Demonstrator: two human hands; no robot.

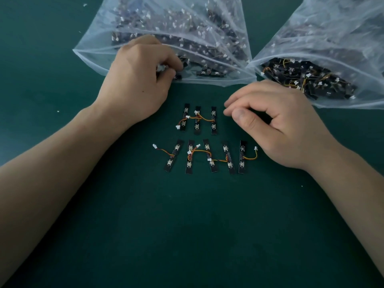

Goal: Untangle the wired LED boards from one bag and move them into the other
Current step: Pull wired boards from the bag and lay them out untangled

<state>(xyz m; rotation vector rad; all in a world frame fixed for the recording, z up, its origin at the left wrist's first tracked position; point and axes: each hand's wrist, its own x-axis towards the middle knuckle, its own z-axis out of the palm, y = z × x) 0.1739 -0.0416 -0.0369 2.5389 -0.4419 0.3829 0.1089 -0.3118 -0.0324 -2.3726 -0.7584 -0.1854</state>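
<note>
At the mouth of the left bag (166, 23), our left hand (135, 80) pinches what looks like a white connector (161, 68) (the plastic blurs it). Our right hand (274, 121) hovers just right of the upper row, fingers curled toward the thumb, holding nothing we can see. Eight LED boards (197, 120) lie on the green mat (187, 225), three above and five below: black strips with orange-yellow wires. Of the two bags, the right bag (332, 38) holds more boards.

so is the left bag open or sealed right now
Open. Lips of the left bag lie apart, and the left hand reaches into its mouth.
</note>
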